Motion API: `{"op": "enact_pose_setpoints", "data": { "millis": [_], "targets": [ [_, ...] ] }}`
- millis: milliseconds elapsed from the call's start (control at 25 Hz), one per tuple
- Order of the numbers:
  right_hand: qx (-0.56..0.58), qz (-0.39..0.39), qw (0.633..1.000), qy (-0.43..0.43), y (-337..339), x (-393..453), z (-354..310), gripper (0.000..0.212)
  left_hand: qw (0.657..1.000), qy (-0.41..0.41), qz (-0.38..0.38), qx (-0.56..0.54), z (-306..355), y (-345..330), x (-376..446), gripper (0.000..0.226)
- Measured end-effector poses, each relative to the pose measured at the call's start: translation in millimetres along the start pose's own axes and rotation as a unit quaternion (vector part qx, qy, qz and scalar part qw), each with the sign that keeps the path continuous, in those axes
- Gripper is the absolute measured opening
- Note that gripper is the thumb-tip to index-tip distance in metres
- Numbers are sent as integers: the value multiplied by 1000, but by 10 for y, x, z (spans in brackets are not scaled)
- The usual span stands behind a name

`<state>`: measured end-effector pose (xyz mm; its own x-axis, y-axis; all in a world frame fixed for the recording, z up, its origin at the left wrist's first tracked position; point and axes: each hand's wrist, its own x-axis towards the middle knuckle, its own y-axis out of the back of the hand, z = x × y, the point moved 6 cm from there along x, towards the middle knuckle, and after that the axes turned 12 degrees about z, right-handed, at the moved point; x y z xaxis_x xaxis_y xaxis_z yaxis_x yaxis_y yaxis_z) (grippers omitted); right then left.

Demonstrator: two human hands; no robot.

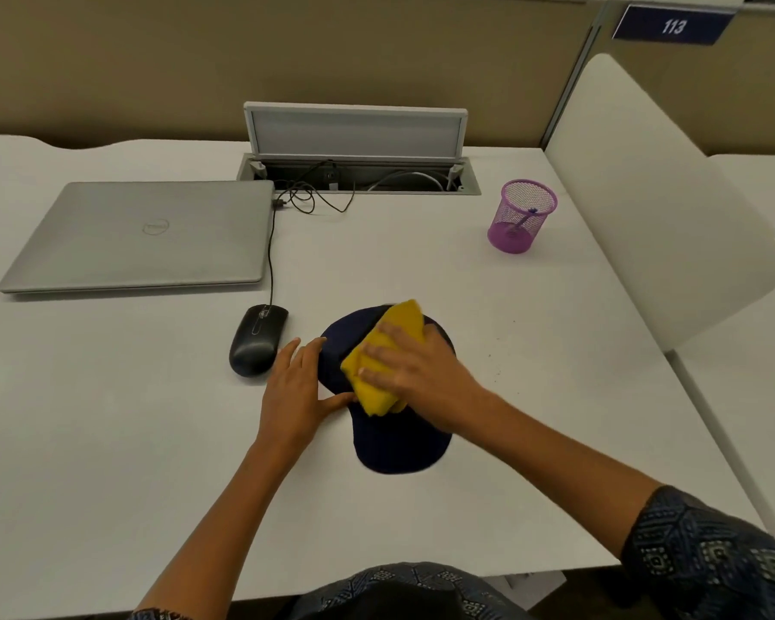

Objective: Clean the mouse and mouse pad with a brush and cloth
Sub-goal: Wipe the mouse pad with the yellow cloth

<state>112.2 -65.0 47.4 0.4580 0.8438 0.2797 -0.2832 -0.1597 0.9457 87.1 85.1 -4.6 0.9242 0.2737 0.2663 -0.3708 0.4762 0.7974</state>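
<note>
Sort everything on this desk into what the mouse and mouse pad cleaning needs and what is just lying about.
In the job:
yellow cloth, pressed under the right hand
dark blue mouse pad, steadied by the left hand
black mouse

Lying about:
closed laptop
purple mesh cup
open cable hatch

sign: white "113" on dark blue, on the partition top right | laptop: round "Dell" logo on closed silver lid | no other readable text
</note>
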Motion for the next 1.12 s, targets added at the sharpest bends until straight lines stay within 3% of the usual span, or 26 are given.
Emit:
{"op": "enact_pose_setpoints", "data": {
  "millis": [80, 240, 320, 360, 440, 480, 520, 600, 680, 720, 800, 920, 1120],
  "targets": [
    [-31, -48, 997, 59, -20, -70, 15, 44, 1000, 6, -14, -15, -18, -2, 17, 85],
    [-85, -30, 988, -125, -8, -154, 928, 31, 998, 32, -35, -42, -81, 3, 63, 81],
    [-11, -2, 985, -172, -36, -80, 919, 35, 997, 35, -37, -50, -78, -5, 78, 80],
    [19, 8, 988, -151, -17, -3, 729, 35, 997, 37, -38, -50, -81, -5, 85, 79],
    [51, 43, 998, -2, -19, 32, 170, 40, 997, 40, -41, -47, -88, -3, 93, 80],
    [35, 32, 996, 71, -26, 2, -25, 41, 997, 39, -42, -46, -87, -5, 102, 81],
    [-11, 31, 996, 87, -31, -5, -31, 38, 997, 38, -44, -42, -80, -10, 107, 81],
    [-45, 50, 998, -10, -19, 59, 356, 28, 998, 40, -47, -32, -75, -14, 117, 81],
    [-27, -16, 985, -168, -127, 84, 764, 33, 997, 48, -45, -29, -67, -20, 120, 82],
    [-14, -19, 984, -176, -138, 126, 761, 35, 997, 50, -43, -30, -62, -18, 120, 82],
    [19, 20, 996, -83, -79, 278, 350, 34, 997, 54, -43, -31, -62, -9, 133, 86],
    [-113, -7, 990, 84, -186, 341, -283, 30, 997, 66, -45, -22, -72, -25, 142, 97],
    [-136, -109, 984, -16, -423, 281, 581, 45, 997, 66, -44, 9, -49, -9, 156, 98]
  ]
}}
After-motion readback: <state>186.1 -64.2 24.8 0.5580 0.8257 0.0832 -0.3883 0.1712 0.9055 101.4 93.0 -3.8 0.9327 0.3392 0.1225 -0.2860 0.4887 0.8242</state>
